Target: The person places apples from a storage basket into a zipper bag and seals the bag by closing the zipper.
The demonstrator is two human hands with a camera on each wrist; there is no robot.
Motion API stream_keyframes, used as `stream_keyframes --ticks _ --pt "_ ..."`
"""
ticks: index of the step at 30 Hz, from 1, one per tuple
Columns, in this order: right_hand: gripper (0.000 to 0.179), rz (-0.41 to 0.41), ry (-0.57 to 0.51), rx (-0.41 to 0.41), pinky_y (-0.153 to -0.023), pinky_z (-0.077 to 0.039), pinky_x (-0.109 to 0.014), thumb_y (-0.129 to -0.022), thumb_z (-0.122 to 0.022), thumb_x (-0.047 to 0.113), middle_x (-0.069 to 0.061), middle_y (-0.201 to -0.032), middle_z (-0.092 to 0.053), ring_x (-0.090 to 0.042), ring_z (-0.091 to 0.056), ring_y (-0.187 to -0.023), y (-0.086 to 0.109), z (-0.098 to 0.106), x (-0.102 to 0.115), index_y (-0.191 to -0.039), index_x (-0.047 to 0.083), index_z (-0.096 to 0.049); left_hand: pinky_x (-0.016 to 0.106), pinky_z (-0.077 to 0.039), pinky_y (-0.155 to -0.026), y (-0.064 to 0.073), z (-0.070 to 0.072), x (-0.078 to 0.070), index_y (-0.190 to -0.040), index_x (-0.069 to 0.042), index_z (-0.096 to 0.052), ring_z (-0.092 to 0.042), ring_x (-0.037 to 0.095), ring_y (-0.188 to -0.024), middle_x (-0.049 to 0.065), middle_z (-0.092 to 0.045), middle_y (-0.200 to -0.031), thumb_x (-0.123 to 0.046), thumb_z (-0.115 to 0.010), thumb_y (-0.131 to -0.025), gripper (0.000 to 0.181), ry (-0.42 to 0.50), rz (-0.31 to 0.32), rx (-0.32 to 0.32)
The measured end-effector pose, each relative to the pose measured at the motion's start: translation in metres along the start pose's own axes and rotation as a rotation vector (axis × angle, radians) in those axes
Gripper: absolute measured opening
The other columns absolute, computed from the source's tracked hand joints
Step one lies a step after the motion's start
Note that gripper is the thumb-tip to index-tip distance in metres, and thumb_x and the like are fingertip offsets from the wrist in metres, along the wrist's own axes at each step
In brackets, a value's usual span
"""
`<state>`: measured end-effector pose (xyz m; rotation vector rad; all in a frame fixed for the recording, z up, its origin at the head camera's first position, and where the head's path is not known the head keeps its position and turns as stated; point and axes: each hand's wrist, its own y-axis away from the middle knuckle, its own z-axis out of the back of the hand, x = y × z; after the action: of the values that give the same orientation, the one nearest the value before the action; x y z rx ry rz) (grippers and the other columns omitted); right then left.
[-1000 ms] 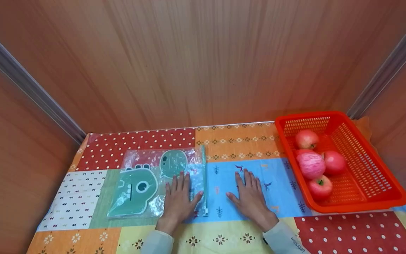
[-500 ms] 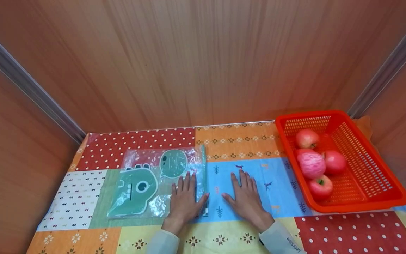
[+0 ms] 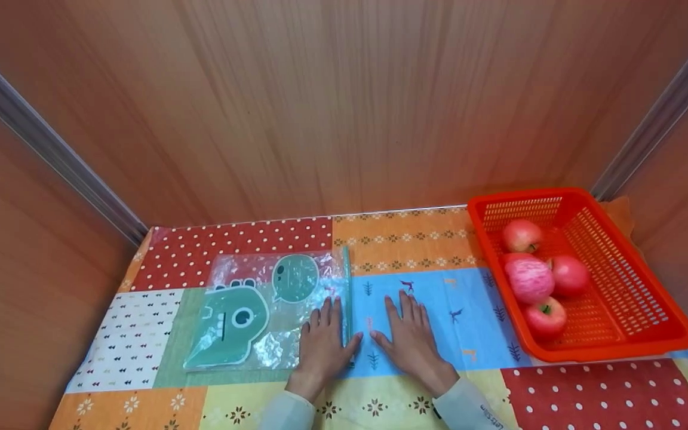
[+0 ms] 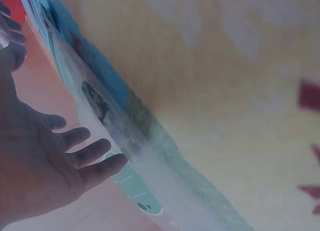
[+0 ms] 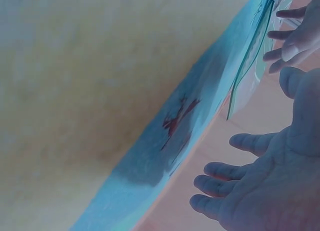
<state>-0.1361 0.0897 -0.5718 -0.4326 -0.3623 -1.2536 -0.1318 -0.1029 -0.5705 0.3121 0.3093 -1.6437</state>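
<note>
A clear plastic zip bag (image 3: 242, 325) printed with a green dinosaur lies flat on the left half of the patchwork cloth, its green zip strip (image 3: 347, 275) on the right side. Over the right part of this bag, my left hand (image 3: 323, 349) hovers palm down with fingers straight. My right hand (image 3: 411, 346) is held the same way above the blue patch, just right of the zip strip. Each wrist view shows its own palm raised over the cloth, the left hand (image 4: 42, 156) and the right hand (image 5: 270, 176) both holding nothing.
An orange-red plastic basket (image 3: 624, 352) with several apples (image 3: 570, 275) stands at the right. The patchwork tablecloth (image 3: 404, 233) covers the table. Wood-grain panels (image 3: 320, 107) rise at the back and both sides.
Both hands have drifted toward each other and slightly nearer to me, the left moving right and the right moving left. The bag and the basket stay in place.
</note>
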Motion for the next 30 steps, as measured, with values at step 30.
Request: stream_keyframes --ticks 30 --pt "0.060 0.054 -0.004 -0.043 -0.117 -0.034 -0.067 -0.099 -0.075 0.029 -0.032 -0.153 -0.047 -0.050 -0.044 -0.142 -0.001 -0.008 0.017 -0.144 -0.007 -0.056 0.055 -0.061 -0.089 -0.004 -0.001 -0.011 -0.129 0.005 -0.067 -0.069 0.035 -0.102 0.020 -0.070 -0.113 -0.004 -0.074 -0.092 0.038 0.081 0.041 -0.105"
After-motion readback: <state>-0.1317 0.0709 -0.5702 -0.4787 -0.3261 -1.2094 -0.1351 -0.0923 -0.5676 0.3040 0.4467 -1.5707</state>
